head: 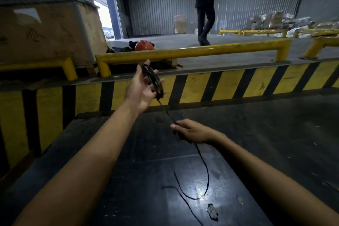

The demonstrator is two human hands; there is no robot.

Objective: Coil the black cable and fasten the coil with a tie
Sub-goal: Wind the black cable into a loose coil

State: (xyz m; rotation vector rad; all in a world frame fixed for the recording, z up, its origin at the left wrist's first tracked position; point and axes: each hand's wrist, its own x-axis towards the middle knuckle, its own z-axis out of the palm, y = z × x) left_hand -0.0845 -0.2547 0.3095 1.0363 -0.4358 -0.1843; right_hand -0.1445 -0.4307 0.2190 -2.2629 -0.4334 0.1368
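Note:
My left hand [142,88] is raised in front of me and holds a small coil of black cable [153,80] wound across its palm and fingers. From the coil a taut strand runs down and right into my right hand [189,131], which is closed around the cable. Below my right hand the loose black cable [206,170] hangs down and loops over the dark, shiny surface [146,180], with its free end trailing toward the bottom of the view. No tie is visible.
A yellow-and-black striped ledge [229,84] and a yellow guard rail [192,51] cross ahead. A large cardboard box [45,31] stands at the left, an orange helmet [145,45] beyond the rail. A person [204,5] stands on the raised floor behind.

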